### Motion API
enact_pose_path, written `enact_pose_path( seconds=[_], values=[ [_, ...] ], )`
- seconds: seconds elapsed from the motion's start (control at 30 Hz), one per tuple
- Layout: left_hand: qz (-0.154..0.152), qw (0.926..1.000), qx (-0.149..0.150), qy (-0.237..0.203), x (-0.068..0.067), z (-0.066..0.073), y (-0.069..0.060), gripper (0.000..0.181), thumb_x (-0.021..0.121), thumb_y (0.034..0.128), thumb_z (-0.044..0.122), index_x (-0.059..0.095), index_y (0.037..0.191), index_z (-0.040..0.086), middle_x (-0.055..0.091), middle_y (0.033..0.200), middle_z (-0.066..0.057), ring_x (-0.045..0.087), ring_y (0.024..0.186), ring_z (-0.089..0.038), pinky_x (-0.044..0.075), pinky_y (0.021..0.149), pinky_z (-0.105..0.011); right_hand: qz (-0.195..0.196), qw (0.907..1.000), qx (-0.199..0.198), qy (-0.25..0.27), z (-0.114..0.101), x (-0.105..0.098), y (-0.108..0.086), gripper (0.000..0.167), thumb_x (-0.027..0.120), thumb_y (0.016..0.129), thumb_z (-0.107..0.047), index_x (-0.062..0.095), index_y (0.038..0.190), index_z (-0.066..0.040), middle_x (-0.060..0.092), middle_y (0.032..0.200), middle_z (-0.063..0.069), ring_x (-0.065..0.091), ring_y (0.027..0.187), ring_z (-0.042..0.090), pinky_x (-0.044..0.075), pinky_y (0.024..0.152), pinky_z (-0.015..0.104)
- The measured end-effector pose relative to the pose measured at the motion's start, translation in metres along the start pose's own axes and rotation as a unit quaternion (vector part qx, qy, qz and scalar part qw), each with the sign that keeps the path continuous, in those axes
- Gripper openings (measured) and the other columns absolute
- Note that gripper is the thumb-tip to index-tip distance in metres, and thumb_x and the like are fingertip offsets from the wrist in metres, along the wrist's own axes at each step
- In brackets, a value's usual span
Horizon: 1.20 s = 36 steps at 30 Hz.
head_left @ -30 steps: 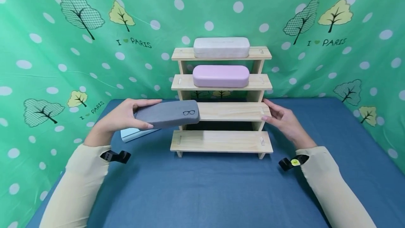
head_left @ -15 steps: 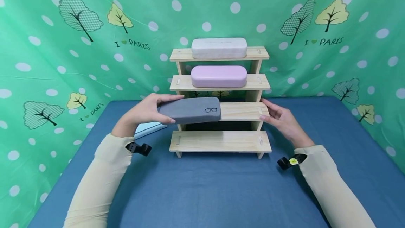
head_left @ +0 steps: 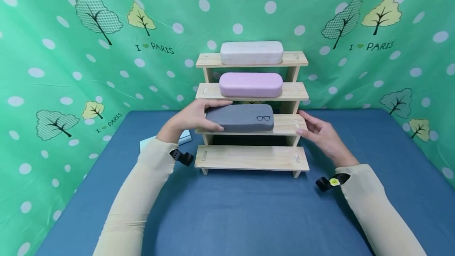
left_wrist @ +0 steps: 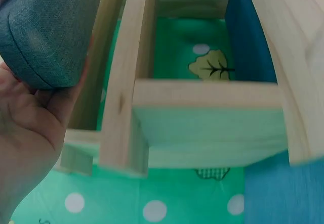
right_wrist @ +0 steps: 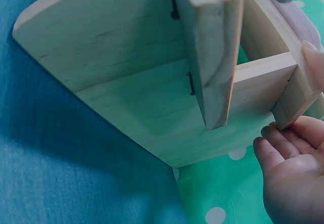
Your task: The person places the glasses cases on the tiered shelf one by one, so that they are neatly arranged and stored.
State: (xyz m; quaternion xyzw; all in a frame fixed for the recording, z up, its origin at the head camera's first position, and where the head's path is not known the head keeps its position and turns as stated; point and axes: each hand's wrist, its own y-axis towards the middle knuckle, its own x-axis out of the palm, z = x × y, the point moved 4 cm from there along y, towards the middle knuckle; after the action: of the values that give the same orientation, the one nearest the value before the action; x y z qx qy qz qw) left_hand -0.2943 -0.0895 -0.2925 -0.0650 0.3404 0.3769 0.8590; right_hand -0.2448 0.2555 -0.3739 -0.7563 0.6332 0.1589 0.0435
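- Your left hand, gripping wide, carried the grey oblong fabric case toward three o'clock.
- Your right hand narrowly pinched the pale-wood stepped rack.

a cloth-screened tabletop; what kind of room cannot be told
a green backdrop printed with dots, trees and "paris" lettering closes off the back and both sides of a blue-covered table, where a stepped wooden stand with oblong cases resembles a small display.
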Motion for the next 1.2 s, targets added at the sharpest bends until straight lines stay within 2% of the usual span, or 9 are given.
enact_pose_path(
  seconds=[0.27, 0.47, 0.6, 0.9, 1.2],
  values=[
    [-0.01, 0.9998, 0.005, 0.014, 0.011, 0.001, 0.018, 0.072, 0.081, 0.0728, 0.017, 0.05, 0.138, 0.013, 0.056, 0.129, -0.007, 0.052, 0.1, -0.019, 0.044, 0.084, -0.033, 0.001, 1.0, 0.004, -0.004, 0.0, -0.002, 0.0, 0.07, 0.062, 0.092, -0.019, 0.023, 0.149, -0.003, 0.023, 0.153, 0.02, 0.028, 0.137, 0.035, 0.04, 0.092, 0.009],
    [-0.001, 0.9995, 0.02, 0.025, 0.014, -0.002, 0.026, 0.072, 0.082, 0.0709, 0.019, 0.053, 0.136, 0.014, 0.056, 0.131, -0.005, 0.053, 0.101, -0.018, 0.044, 0.085, -0.033, 0.005, 1.0, 0.001, 0.001, 0.0, -0.002, 0.0, 0.07, 0.062, 0.092, -0.018, 0.023, 0.148, -0.001, 0.023, 0.152, 0.021, 0.029, 0.136, 0.035, 0.041, 0.09, 0.008],
    [-0.004, 0.9995, 0.018, 0.025, 0.018, -0.004, 0.028, 0.073, 0.082, 0.0704, 0.022, 0.053, 0.137, 0.017, 0.055, 0.133, -0.004, 0.053, 0.103, -0.017, 0.044, 0.087, -0.032, 0.004, 1.0, -0.002, 0.005, 0.001, -0.001, 0.001, 0.07, 0.062, 0.092, -0.018, 0.023, 0.148, -0.001, 0.023, 0.152, 0.021, 0.03, 0.136, 0.034, 0.041, 0.09, 0.008],
    [-0.008, 0.9999, -0.008, -0.003, 0.023, -0.011, 0.032, 0.072, 0.082, 0.0712, 0.018, 0.052, 0.137, 0.017, 0.053, 0.134, -0.002, 0.052, 0.106, -0.015, 0.044, 0.091, -0.033, 0.003, 1.0, 0.0, 0.007, 0.002, 0.0, 0.001, 0.071, 0.062, 0.092, -0.017, 0.023, 0.148, -0.001, 0.023, 0.152, 0.021, 0.029, 0.137, 0.034, 0.04, 0.091, 0.009],
    [-0.011, 0.9997, -0.01, -0.019, 0.024, -0.016, 0.032, 0.072, 0.081, 0.0719, 0.019, 0.051, 0.138, 0.017, 0.056, 0.126, -0.003, 0.052, 0.096, -0.017, 0.045, 0.081, -0.033, 0.001, 0.9999, 0.006, 0.009, 0.0, 0.001, 0.001, 0.071, 0.062, 0.092, -0.018, 0.022, 0.148, -0.001, 0.021, 0.153, 0.019, 0.027, 0.138, 0.034, 0.04, 0.092, 0.009]
  ],
)
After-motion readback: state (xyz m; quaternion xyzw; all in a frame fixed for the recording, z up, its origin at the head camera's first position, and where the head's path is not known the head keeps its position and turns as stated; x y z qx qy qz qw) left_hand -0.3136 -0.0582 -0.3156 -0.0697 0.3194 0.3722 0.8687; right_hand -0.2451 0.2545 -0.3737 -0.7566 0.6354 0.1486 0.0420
